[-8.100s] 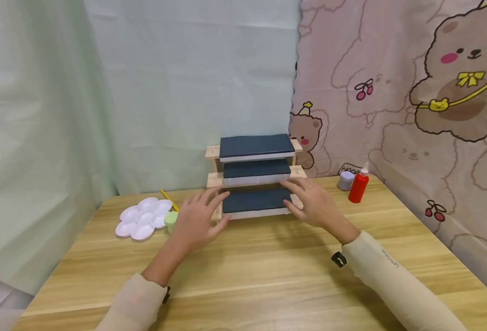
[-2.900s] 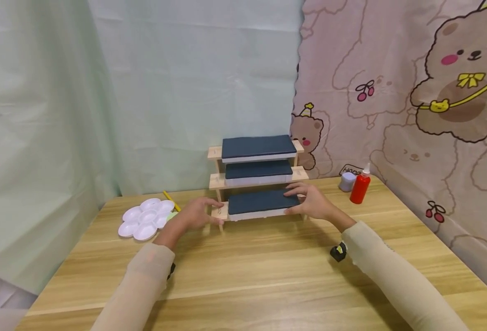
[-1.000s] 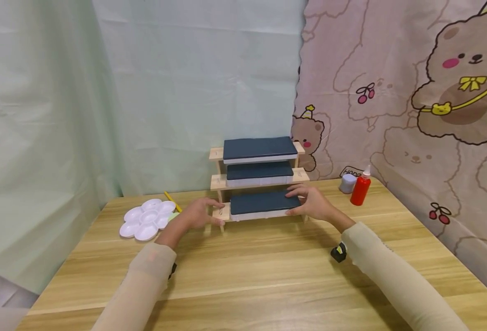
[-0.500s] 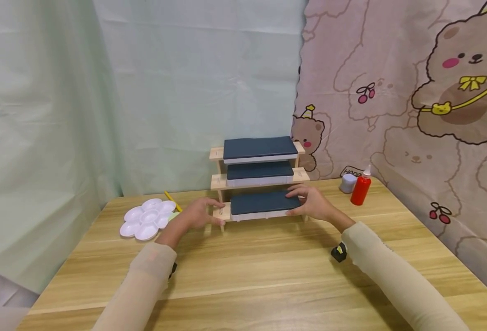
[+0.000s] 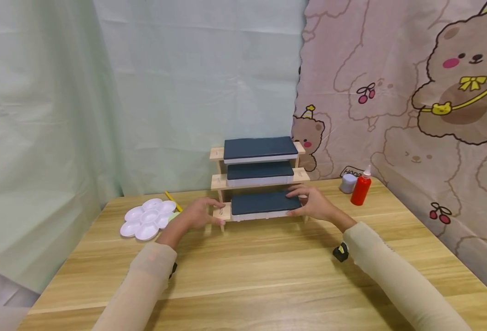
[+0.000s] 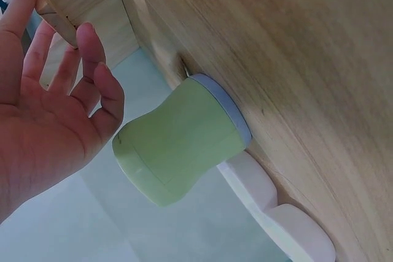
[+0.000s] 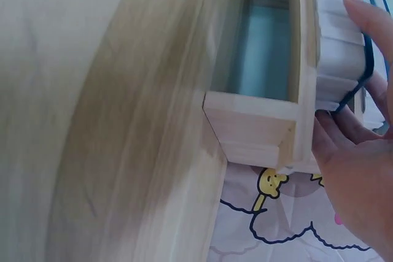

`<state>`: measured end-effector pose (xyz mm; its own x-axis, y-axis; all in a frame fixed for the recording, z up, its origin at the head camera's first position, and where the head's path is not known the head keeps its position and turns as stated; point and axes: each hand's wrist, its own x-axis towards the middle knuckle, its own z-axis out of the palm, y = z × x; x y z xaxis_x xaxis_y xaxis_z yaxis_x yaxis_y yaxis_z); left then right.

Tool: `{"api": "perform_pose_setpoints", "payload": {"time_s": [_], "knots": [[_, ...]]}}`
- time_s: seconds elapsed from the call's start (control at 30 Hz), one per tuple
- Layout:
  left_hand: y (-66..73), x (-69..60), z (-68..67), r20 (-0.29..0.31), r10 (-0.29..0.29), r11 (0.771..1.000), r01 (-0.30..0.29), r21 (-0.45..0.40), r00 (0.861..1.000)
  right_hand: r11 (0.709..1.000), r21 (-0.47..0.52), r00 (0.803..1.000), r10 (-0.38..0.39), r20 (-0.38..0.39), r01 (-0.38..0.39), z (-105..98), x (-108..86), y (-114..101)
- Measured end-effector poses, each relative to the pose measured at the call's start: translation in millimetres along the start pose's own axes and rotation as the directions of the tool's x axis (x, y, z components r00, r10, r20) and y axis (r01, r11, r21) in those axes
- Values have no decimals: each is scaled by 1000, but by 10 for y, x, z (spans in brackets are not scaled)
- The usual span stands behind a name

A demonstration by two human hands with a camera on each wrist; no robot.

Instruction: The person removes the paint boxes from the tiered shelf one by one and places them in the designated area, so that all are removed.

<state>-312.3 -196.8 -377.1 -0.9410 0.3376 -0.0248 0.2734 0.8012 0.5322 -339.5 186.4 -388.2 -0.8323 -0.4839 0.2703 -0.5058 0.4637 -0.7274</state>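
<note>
The left hand (image 5: pixel 197 214) pinches the left end of the pale, smooth-planed wooden stepped stand (image 5: pixel 222 211) at its lowest shelf, while the right hand (image 5: pixel 315 203) grips the right end of the bottom box (image 5: pixel 264 203), a long white oblong with a flat dark-blue top, lying on that shelf between the two hands. Just beside the left hand are a waisted green jar (image 6: pixel 178 139) and, farther out, a glossy white petal-shaped palette (image 5: pixel 149 218); right of the right hand stands a slim red bottle (image 5: pixel 360 189) with a tapering nozzle.
</note>
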Motion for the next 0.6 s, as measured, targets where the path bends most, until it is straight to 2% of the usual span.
{"api": "perform_pose_setpoints", "payload": {"time_s": [0.23,0.47,0.6], "knots": [[-2,2,0,2,-6,1000,6,2,1000,997,76,999,-14,-36,16,-140,-50,-70],[-3,-1,-4,4,-15,1000,15,4,1000,997,57,990,-42,-131,50,-279,9,-143],[-8,5,-3,5,-5,1000,5,-1,1000,997,34,977,-62,-206,71,-320,53,-197]]}}
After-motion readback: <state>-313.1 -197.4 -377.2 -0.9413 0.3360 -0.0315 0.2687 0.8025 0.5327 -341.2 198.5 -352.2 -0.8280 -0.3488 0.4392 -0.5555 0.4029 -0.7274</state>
